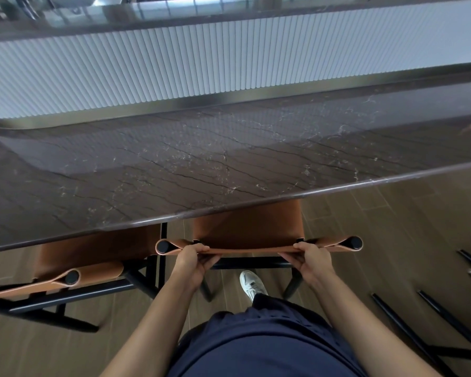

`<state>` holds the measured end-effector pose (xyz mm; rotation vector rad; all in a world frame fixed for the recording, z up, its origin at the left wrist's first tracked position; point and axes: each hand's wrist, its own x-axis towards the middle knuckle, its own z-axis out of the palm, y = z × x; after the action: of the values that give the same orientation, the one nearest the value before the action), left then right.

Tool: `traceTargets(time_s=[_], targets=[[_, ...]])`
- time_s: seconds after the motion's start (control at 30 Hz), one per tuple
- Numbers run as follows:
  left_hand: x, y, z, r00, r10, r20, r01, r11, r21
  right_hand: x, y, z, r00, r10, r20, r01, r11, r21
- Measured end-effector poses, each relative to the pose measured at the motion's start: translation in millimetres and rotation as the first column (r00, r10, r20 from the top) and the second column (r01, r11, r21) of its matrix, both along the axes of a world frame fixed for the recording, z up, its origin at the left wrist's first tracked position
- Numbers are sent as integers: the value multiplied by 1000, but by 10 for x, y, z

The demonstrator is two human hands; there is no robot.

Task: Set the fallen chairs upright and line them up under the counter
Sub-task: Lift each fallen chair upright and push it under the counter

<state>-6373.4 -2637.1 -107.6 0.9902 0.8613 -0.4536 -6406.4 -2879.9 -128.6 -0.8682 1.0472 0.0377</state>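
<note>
Counter [229, 164], left hand [193, 258], right hand [309, 259] gripping chair [245, 227]

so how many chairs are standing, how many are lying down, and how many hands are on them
standing tan chairs: 2, the left chair and the held chair
fallen chair frame, partly out of view: 1
hands on the held chair: 2, left hand, right hand
total: 5

Left hand [195, 258] and right hand [309, 258] clenched, arms outstretched.

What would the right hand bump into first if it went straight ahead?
Likely the front edge of the counter, just beyond the chair backrest that the right hand grips, though depth is unclear.
</note>
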Motion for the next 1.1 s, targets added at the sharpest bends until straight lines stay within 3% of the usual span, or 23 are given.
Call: traceTargets(time_s=[0.33, 0.5, 0.73, 1.1], targets=[[-306, 75, 251, 994, -83, 75, 83, 997, 0, -379, 95, 158, 994, 23, 110, -36, 992, 118], [-545, 63, 412, 975, -200, 95, 208, 974, -86, -776, 93, 331, 986, 40, 164, -68, 983, 170], [-857, -145, 504, 933, -308, 187, 325, 943, -71, -1294, 11, 539, 982, 18, 190, -47, 988, 148], [-1782, -968, 481, 829, -501, 248, 525, 851, -36, -2750, -404, 670, 963, -159, 219, 136, 984, 116]])
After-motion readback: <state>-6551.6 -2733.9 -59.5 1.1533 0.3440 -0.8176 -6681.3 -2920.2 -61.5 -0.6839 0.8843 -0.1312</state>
